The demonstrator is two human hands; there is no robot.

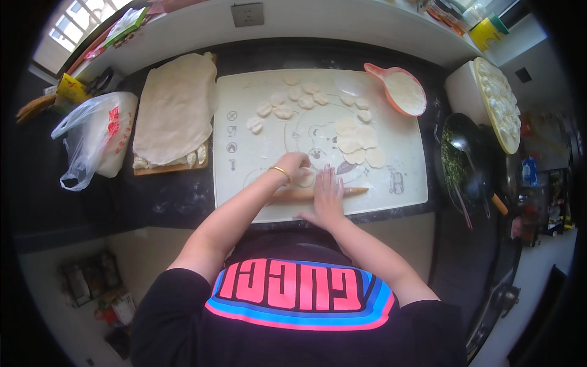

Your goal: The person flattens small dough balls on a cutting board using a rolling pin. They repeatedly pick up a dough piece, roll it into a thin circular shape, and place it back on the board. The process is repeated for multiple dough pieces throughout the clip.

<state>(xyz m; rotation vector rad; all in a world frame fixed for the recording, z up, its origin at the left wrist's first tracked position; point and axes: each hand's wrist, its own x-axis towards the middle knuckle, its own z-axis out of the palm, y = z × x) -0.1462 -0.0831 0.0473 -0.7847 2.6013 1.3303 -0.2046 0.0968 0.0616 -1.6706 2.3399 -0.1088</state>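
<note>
My left hand [295,164], with a gold bangle at the wrist, has its fingers curled down onto the edge of a small dough round [304,178] on the pale printed mat [403,177]. A wooden rolling pin [354,191] lies crosswise just nearer to me. Over it my right hand [329,199] rests flat, fingers stretched forward and the thumb out to the left. Thin rolled dough wrappers [356,137] overlap in a pile beyond the right hand. Several small flattened dough pieces [306,101] are scattered farther back on the mat.
A red-handled scoop of white flour [405,93] sits at the mat's far right corner. Left stands a wooden board [168,168] with dumplings under a beige cloth [174,110], beside a plastic bag [101,137]. At right are a wok with green filling [455,165] and a dumpling-topped tray [498,110].
</note>
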